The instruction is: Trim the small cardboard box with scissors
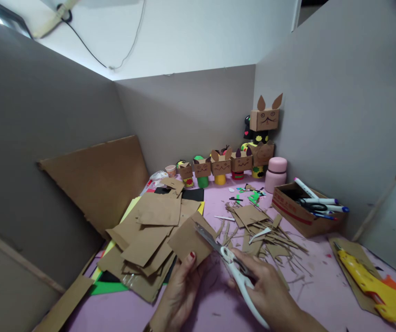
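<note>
A square piece of brown cardboard (187,237) is gripped by my left hand (186,286), its thumb with a red nail lying on the lower edge. My right hand (267,286) holds white-handled scissors (234,263). Their grey blades lie across the right part of the cardboard, pointing up and left; whether they are parted I cannot tell. Left of my hands is a pile of cut cardboard pieces (149,244). Thin cardboard strips and scraps (277,240) lie scattered to the right.
Cardboard animal figures (220,166) line the back wall beside a pink bottle (276,175). A box of markers (295,212) stands at the right, with a yellow glue gun (367,281) nearer me. A large cardboard sheet (97,180) leans on the left partition.
</note>
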`<state>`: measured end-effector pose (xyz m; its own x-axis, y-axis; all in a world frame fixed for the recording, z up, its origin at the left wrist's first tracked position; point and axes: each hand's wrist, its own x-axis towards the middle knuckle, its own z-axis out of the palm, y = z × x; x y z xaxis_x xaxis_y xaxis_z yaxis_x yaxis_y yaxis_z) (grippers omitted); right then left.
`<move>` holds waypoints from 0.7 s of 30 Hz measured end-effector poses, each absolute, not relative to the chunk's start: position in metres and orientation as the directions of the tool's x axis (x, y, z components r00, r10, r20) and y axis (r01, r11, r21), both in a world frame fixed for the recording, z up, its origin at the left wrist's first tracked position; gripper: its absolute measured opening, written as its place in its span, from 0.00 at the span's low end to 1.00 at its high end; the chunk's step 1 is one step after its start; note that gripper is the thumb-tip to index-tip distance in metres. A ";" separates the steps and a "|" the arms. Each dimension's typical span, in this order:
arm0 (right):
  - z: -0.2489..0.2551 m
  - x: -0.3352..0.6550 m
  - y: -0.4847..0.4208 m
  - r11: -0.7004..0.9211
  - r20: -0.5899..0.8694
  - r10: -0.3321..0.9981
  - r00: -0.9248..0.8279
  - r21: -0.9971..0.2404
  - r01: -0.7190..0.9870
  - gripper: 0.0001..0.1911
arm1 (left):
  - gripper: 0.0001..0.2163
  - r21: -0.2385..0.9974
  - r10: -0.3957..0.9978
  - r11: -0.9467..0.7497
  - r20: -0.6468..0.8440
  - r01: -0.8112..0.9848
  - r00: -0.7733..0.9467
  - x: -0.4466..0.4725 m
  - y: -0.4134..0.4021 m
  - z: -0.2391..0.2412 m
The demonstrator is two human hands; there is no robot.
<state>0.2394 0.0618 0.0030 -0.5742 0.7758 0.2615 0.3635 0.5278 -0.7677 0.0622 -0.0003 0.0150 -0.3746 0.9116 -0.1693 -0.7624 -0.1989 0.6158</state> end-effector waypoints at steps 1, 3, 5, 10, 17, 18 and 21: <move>0.005 0.240 0.062 0.530 0.256 0.776 -0.577 -0.760 0.376 0.27 | 0.18 0.614 0.913 -0.197 -0.168 -0.764 -0.371 0.062 0.000 0.015; 0.009 0.241 0.061 0.541 0.245 0.772 -0.587 -0.738 0.404 0.28 | 0.16 0.608 0.923 -0.181 -0.166 -0.773 -0.347 0.061 0.000 0.014; 0.012 0.242 0.060 0.559 0.241 0.765 -0.597 -0.709 0.430 0.28 | 0.14 0.598 0.933 -0.171 -0.157 -0.783 -0.324 0.060 0.000 0.015; 0.012 0.244 0.058 0.597 0.281 0.762 -0.583 -0.653 0.466 0.27 | 0.14 0.580 0.932 -0.174 -0.164 -0.796 -0.323 0.061 0.000 0.015; 0.012 0.243 0.058 0.611 0.332 0.760 -0.558 -0.658 0.441 0.24 | 0.16 0.549 0.931 -0.151 -0.201 -0.822 -0.306 0.063 0.001 0.016; 0.012 0.243 0.058 0.610 0.336 0.762 -0.553 -0.660 0.439 0.24 | 0.16 0.548 0.929 -0.153 -0.205 -0.822 -0.310 0.064 0.001 0.016; 0.010 0.243 0.058 0.613 0.357 0.761 -0.541 -0.668 0.422 0.24 | 0.17 0.544 0.928 -0.150 -0.210 -0.826 -0.307 0.064 0.002 0.016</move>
<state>0.2429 0.0583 0.0105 -0.5412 0.7615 0.3568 0.4216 0.6128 -0.6683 0.0639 0.0020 0.0158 -0.3069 0.9282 -0.2103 -0.8257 -0.1498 0.5438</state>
